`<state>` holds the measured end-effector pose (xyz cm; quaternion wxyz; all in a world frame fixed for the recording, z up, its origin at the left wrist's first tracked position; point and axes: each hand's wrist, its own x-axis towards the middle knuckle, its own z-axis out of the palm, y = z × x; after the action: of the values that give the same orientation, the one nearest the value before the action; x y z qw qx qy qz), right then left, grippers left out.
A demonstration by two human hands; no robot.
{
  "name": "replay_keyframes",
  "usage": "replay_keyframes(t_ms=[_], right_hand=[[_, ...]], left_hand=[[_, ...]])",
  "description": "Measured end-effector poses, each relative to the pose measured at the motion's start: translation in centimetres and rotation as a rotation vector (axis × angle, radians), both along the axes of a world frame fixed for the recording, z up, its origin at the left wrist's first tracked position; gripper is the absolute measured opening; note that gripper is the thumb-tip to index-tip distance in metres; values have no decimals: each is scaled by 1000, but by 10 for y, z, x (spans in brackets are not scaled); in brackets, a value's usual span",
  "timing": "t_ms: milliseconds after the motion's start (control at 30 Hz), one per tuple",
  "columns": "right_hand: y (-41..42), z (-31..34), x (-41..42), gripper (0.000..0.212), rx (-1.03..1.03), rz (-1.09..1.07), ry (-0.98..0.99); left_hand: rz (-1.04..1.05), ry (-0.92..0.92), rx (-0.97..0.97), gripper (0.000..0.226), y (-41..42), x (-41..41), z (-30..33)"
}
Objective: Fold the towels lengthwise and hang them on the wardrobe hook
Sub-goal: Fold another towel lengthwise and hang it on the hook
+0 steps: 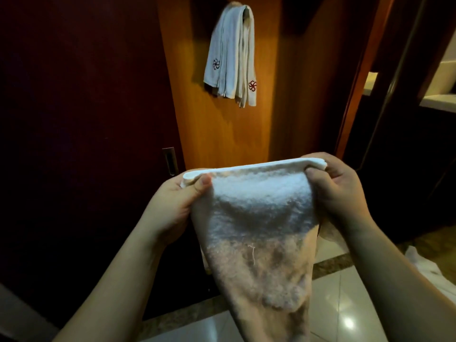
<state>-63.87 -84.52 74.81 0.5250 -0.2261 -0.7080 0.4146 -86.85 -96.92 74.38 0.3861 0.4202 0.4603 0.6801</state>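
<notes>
I hold a white towel [259, 218] stretched between both hands at chest height, its folded top edge level and the rest hanging down toward the floor. My left hand [172, 206] pinches the top left corner between thumb and fingers. My right hand [340, 191] pinches the top right corner the same way. Further ahead and above, several white towels [232, 55] with red flower emblems hang folded over a hook [243, 6] near the top of the orange wooden wardrobe panel [222, 134].
A dark wardrobe door [86, 119] with a metal recessed handle [169, 160] stands on the left. On the right is a dark doorway [394, 119] with a pale counter beyond. Glossy floor tiles [345, 304] lie below, with white cloth [427, 270] at the right edge.
</notes>
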Motion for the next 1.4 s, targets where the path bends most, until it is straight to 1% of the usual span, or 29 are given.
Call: replay_keyframes(t_ms=[33,67,100,133,167,200,233,267,300,333,433,500,567,633,700,767,800,867,933,1067,1167,1233,1300,1400], right_hand=[[2,0,3,24,2,12,-23],[3,0,6,21,-37,53,-24],[5,0,9,27,-105,120,-34],[8,-1,11,46,-192,210,-55],[13,-3,14,69,-290,316,-81],[16,-5,16,86,-383,428,-102],[18,-6,19,89,-447,535,-131],[17,-6,21,82,-479,615,-168],[16,-5,22,69,-476,657,-203],[15,-4,22,59,-475,659,-210],[15,-6,21,51,-486,646,-148],[11,-7,17,38,-472,723,-105],[6,-9,14,39,-514,761,-36],[4,-10,12,48,-524,720,22],[1,-9,9,50,-509,710,48],[-2,-4,5,47,-501,740,73],[-4,-1,3,46,-495,755,79],[-10,5,0,42,-473,787,90],[-14,10,-2,38,-445,829,76],[-17,21,-1,36,-428,883,-2],[-16,25,-2,34,-339,814,-83],[-18,25,-6,33,-248,712,-116],[-20,22,-9,33,-219,673,-115],[-21,18,-10,32,-138,621,-136]], left_hand=[[6,-3,-2,46,0,1,2],[8,-1,-3,46,1,2,4],[-3,5,-4,46,1,4,6],[-15,21,-3,46,1,5,6],[-19,43,-7,44,1,6,7],[-14,74,-7,39,1,6,7],[-5,106,-10,35,0,7,8],[-1,144,-12,32,0,7,8],[-4,178,-16,31,-2,7,9],[-14,210,-17,31,-2,6,9],[-65,282,12,27,-9,1,19],[-127,356,43,41,-12,-3,24],[-169,412,48,46,-13,-7,27],[-213,433,40,44,-14,-12,29],[-251,424,33,31,-13,-16,29],[-284,365,32,12,-9,-18,28],[-311,318,46,13,-7,-18,27],[-371,217,89,26,0,-17,25],[-389,131,134,31,9,-13,24],[-451,38,200,27,29,-1,22],[-527,-21,184,22,37,10,28],[-547,-6,161,16,41,17,31],[-537,49,137,6,45,24,35],[-379,232,38,16,43,38,43]])
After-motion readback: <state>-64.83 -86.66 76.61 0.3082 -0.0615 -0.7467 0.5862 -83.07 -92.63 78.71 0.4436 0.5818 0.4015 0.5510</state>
